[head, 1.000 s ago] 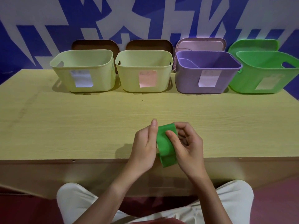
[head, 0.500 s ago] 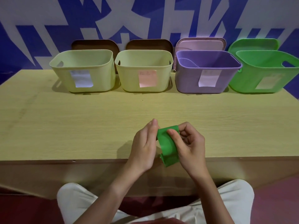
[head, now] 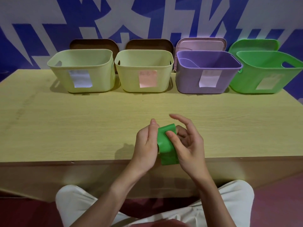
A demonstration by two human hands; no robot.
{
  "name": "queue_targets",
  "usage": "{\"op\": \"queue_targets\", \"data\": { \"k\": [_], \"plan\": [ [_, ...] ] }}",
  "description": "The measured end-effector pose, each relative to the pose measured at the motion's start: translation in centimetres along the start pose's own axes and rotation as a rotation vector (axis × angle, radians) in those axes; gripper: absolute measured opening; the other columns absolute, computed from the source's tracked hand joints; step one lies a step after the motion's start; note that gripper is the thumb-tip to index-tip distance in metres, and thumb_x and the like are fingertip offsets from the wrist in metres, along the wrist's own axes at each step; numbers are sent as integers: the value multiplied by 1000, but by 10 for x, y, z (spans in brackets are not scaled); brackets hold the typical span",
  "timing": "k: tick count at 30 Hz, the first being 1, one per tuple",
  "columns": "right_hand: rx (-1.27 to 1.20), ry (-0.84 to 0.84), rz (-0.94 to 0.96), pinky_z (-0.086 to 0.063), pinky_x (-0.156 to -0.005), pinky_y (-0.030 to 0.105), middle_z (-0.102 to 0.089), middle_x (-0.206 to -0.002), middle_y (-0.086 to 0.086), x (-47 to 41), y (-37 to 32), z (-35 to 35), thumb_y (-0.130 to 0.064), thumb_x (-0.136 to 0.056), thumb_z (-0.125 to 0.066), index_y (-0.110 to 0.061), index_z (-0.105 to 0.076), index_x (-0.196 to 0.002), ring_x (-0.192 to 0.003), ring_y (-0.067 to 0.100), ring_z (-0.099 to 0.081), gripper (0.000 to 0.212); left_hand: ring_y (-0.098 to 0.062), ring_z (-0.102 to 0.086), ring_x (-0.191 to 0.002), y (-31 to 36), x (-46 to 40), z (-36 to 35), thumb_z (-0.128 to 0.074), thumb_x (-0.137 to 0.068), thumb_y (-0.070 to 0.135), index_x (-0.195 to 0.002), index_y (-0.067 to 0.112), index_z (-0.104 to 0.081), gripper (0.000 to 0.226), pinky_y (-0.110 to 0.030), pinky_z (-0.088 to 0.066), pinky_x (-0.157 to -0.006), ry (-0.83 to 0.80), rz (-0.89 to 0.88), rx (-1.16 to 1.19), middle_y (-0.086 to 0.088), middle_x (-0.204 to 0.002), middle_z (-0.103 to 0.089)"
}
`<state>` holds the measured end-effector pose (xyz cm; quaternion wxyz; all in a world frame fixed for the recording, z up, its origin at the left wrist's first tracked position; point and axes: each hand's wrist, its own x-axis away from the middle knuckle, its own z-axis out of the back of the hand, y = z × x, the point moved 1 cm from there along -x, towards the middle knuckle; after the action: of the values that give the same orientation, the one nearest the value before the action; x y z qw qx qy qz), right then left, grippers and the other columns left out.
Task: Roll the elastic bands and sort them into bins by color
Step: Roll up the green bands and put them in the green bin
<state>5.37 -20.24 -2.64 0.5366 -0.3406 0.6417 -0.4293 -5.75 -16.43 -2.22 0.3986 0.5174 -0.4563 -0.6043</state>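
Both hands work the flat green elastic band [head: 164,141] just above the near edge of the pale wooden surface [head: 82,125]. The left hand [head: 146,145] curls round the forming roll to keep it tight (its inner fingers are hidden), while the right hand [head: 188,145] presses its thumb on the strip, other fingers splayed loose. The green plastic bin [head: 265,74], last of 4, stands well beyond the band.

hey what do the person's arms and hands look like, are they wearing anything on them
Both forearms are bare, with no sleeves in view. The left hand and right hand wear no gloves, and no rings, watch or bracelets show. Light cream trousers cover the knees below.
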Motion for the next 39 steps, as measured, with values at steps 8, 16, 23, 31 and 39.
{"op": "queue_targets", "data": {
  "k": [8, 16, 23, 31, 39],
  "plan": [
    [150, 54, -14, -46, -66, 15, -63, -80, -7, 4, 4, 0, -15, -88, -61, -11, -60, -90, -72, 4, -60, 5, -11, -35, -47, -4, 2, 3, -33, -96, 45, -58, 18, -38, 48, -37, -29, -48, -29, -34, -148, 8, -50, -36],
    [130, 64, -25, -43, -62, 15, -62, -75, -1, 3, 3, 1, -21, -89, -60, -8, -62, -89, -67, 3, -55, 12, -7, -37, -47, -5, 8, 0, -28, -98, 41, -65, 31, -37, 36, -24, -28, -48, -13, -197, -324, 10, -51, -37],
    [80, -7, 9, -45, -68, 21, -59, -80, 6, 4, 1, 2, -8, -93, -59, -14, -60, -120, -74, 11, -56, 28, -7, -39, -37, 8, 4, -2, -37, -101, 30, -61, 12, -47, 45, -16, -26, -37, -63, 295, 137, 5, -44, -41],
    [176, 93, -8, -42, -60, 13, -61, -75, -8, 6, 6, 2, -17, -89, -58, -11, -59, -88, -65, 2, -55, 6, -10, -35, -47, 2, 4, 0, -34, -99, 48, -58, 21, -40, 50, -31, -29, -48, -102, 27, -165, 10, -47, -37],
    [106, 60, -34, -39, -53, 13, -60, -69, -3, 9, 5, -2, -19, -92, -53, -13, -58, -102, -57, 1, -52, 12, -8, -33, -42, -3, 5, -3, -33, -101, 38, -55, 22, -37, 49, -33, -28, -43, -19, -9, -195, 9, -44, -36]
  ]
}}
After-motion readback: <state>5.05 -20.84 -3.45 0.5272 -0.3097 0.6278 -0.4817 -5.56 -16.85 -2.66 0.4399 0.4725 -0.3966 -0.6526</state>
